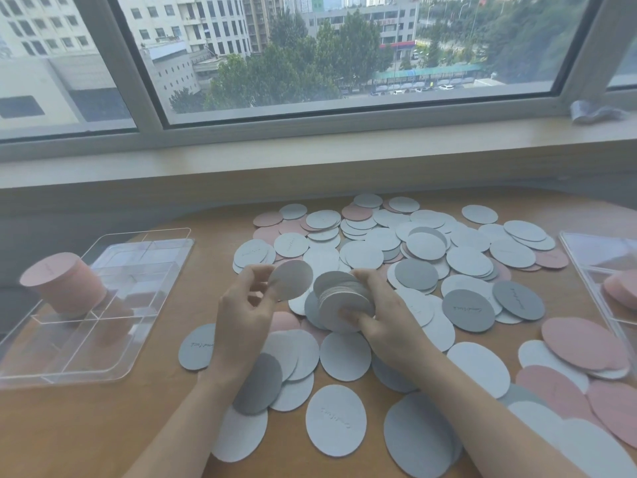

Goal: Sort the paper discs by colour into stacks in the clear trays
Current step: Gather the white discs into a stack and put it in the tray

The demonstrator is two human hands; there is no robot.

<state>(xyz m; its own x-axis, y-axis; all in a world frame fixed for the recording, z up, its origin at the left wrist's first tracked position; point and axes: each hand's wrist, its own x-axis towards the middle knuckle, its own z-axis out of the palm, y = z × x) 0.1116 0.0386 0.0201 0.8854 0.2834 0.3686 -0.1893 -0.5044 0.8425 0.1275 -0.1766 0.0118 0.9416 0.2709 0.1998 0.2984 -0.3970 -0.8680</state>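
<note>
Loose paper discs in pale grey, dark grey and pink cover the wooden table. My left hand pinches a single pale grey disc by its edge, held tilted above the table. Just to its right, my right hand grips a stack of grey discs from the side. A clear divided tray lies at the left with a tall pink stack in its far-left compartment. A second clear tray at the right edge holds pink discs.
A window sill runs along the far side of the table, with a crumpled clear wrapper on it at the right. Bare wooden table shows at the front left, below the left tray.
</note>
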